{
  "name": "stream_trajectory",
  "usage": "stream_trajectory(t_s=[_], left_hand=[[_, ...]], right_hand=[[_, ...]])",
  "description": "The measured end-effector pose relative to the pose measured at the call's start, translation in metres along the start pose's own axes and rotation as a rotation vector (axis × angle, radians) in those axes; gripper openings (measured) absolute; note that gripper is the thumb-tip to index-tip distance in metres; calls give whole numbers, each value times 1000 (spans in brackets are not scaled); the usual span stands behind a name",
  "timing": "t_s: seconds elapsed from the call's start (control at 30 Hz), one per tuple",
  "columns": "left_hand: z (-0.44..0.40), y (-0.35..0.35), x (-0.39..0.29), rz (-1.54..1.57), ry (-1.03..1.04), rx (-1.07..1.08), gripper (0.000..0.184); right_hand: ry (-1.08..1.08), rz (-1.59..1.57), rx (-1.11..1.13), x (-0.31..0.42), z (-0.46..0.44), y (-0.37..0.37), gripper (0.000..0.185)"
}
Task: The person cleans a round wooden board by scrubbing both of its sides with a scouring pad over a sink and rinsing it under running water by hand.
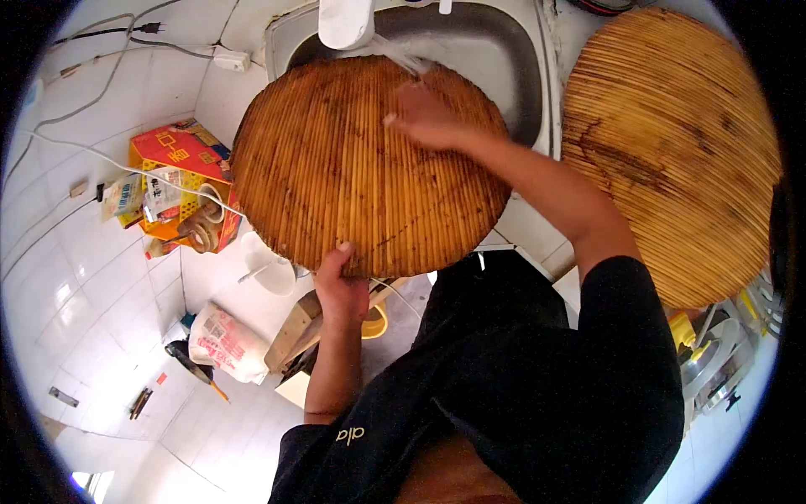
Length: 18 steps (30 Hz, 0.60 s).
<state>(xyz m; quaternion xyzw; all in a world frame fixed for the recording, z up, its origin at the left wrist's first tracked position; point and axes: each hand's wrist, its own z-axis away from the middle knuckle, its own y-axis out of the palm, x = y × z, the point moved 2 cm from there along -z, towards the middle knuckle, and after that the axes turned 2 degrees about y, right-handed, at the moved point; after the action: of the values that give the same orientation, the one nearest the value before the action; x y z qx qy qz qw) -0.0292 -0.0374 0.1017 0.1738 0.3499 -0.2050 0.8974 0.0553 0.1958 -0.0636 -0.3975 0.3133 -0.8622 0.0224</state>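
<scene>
A round board of thin brown stalks [336,168] is tilted over the near part of the metal sink [525,76]. My left hand [342,290] grips its near edge, thumb on top and fingers hidden underneath. Near the board's far edge, my right hand [428,113] is against the upper face, with the thumb spread apart and the other fingers slightly blurred. Water [399,55] runs from the white faucet [346,23] beside my right fingers. Dark stains and wet streaks mark the stalks.
Another round stalk board [672,160] lies right of the sink. Left are a red and yellow box [180,151] with packets, a white bowl [269,265] and a white bag [227,340]. Cables [109,80] run along the tiled wall. Metal kitchenware [718,357] sits lower right.
</scene>
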Motion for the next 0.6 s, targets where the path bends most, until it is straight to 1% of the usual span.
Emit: stream_trajectory(t_s=[0.07,0.13,0.23,0.3,0.37,0.47,0.53,0.57,0.6], left_hand=[[5,8,-6,-27,-18,-3,46],[6,12,-10,-13,-21,44,47],[8,13,-13,13,-36,82,50],[6,9,-13,17,-52,102,51],[3,9,-13,11,-19,125,52],[3,8,-13,11,8,150,55],[3,4,-12,-7,37,178,59],[5,4,-17,13,34,170,58],[10,7,-27,31,31,163,56]], right_hand=[[-333,13,-18,53,32,11,78],[-595,-60,-67,93,50,16,76],[-629,-39,-31,73,-8,10,76],[-249,-165,32,19,-70,4,75],[118,-141,39,-25,-82,-11,73],[326,-139,-90,-36,-77,-11,69],[182,-154,-62,-45,-78,-5,68],[108,-163,-46,-52,-79,-3,68],[132,-212,-109,-62,-73,-13,64]])
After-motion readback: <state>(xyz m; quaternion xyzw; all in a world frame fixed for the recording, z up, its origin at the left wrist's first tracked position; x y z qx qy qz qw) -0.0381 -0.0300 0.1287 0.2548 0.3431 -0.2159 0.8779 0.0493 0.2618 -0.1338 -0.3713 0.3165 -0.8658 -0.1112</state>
